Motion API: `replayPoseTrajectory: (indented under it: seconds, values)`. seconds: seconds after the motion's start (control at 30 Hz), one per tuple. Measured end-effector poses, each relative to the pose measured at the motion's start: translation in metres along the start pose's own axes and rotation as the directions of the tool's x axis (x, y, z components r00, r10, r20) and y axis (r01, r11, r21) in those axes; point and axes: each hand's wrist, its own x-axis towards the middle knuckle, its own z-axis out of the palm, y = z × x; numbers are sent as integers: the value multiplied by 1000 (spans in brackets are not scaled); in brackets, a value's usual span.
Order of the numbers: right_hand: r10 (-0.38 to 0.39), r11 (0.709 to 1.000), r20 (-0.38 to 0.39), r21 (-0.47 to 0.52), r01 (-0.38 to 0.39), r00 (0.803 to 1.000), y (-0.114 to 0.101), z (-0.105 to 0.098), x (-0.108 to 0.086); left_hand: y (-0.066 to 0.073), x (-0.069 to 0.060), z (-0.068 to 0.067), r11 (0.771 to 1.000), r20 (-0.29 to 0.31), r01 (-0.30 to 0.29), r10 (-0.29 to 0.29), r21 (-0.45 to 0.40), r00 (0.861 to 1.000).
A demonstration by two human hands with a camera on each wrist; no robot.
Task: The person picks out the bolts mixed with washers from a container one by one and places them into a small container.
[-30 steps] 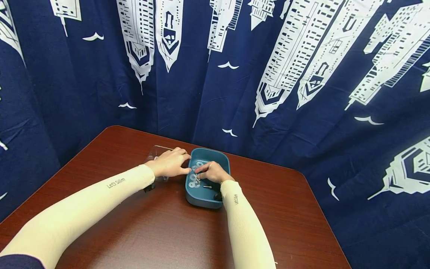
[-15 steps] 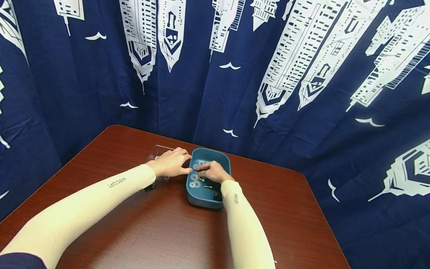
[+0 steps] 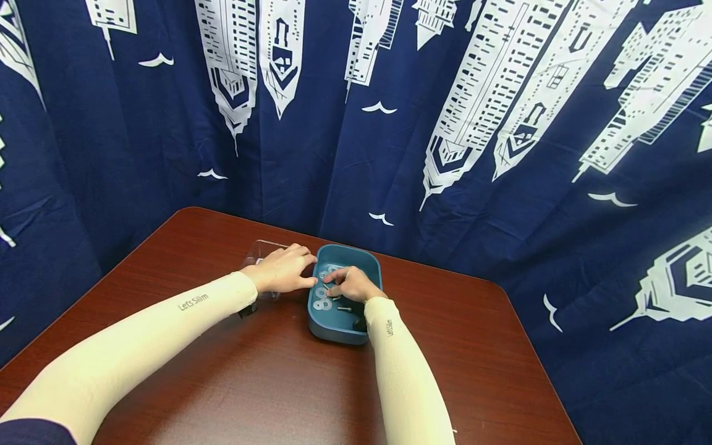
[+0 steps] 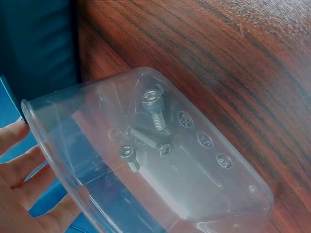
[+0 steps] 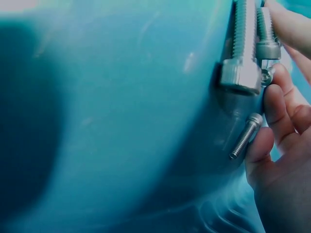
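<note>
My left hand (image 3: 285,270) has its fingers loosely bent at the blue bin's near-left rim. In the left wrist view its fingertips (image 4: 41,172) lie along the rim of a clear plastic box (image 4: 228,165), which holds several socket-head bolts (image 4: 151,102). My right hand (image 3: 353,284) reaches down into the blue bin (image 3: 337,334), thumb and index finger apart. In the right wrist view its fingers lie beside a large bolt (image 5: 241,75), a shorter bolt (image 5: 268,48) and a small bolt (image 5: 248,133) near the thumb. No firm pinch on any of them shows.
White plastic washers (image 3: 321,304) lie along the bin's left side. Another bolt (image 3: 345,308) lies on the bin floor. The brown table (image 3: 267,377) carries everything, with a navy printed curtain (image 3: 334,154) hanging behind it.
My right thumb has moved down and forward over the bolts in the bin, widening from the index finger. My left hand has stayed in place.
</note>
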Motion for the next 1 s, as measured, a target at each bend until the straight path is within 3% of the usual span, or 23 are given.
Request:
replayPoseTrajectory:
  seconds: [0.4,0.63,1.0]
  values:
    - [24,999,-104,-31,-27,994,-1,2,2,-1,0,-1,1000,-1,-3,3,7,1000]
    - [29,995,-118,-89,-40,993,-3,2,1,-2,0,0,1000,2,-12,12,18,1000]
    - [42,996,-128,-73,-52,991,-3,1,1,0,0,-1,1000,-10,-17,17,9,1000]
